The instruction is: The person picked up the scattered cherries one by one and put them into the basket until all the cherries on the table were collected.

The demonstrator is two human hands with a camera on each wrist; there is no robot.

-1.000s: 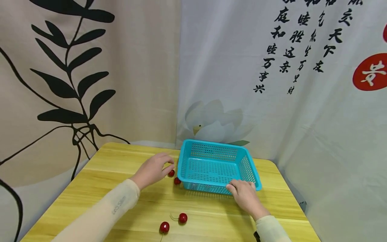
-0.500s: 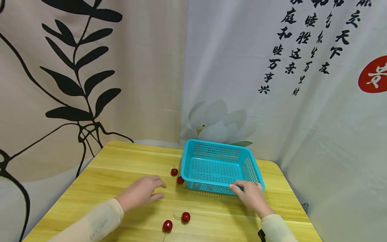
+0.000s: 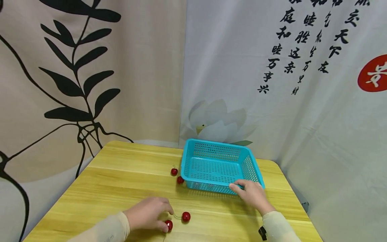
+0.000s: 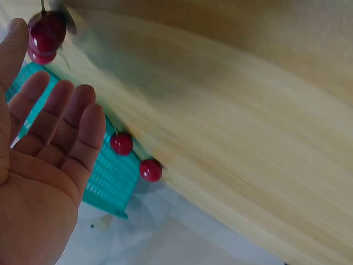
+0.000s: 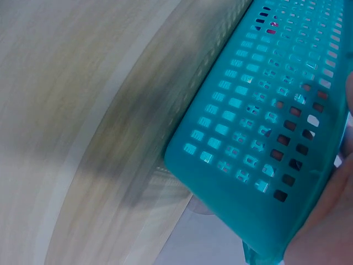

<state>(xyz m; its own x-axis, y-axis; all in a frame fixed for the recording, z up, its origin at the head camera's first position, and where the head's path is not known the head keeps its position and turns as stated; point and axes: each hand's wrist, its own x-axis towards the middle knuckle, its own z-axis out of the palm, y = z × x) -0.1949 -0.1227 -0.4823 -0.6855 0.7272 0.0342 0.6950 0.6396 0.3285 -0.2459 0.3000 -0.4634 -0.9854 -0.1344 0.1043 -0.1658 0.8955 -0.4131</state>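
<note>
Red cherry (image 3: 169, 225) on the near tabletop (image 3: 205, 225), straddled but not pinched by the left hand (image 3: 148, 213).
With thumb and fingers parted, the fruit could be rolled away if nudged from one side, and the second cherry (image 3: 185, 217), just to the right, could be knocked. The blue basket (image 3: 208, 187) is gripped at its near right rim by the right hand (image 3: 251, 195); if pulled left, the third cherry (image 3: 180, 180), beside its near left corner, could be shoved.

left hand (image 3: 147, 214) no longer overlaps the farthest cherry (image 3: 174, 171); it is now at the nearest cherry (image 3: 170, 225), low in the head view, thumb partly hiding the fruit, fingers apart from thumb.
</note>
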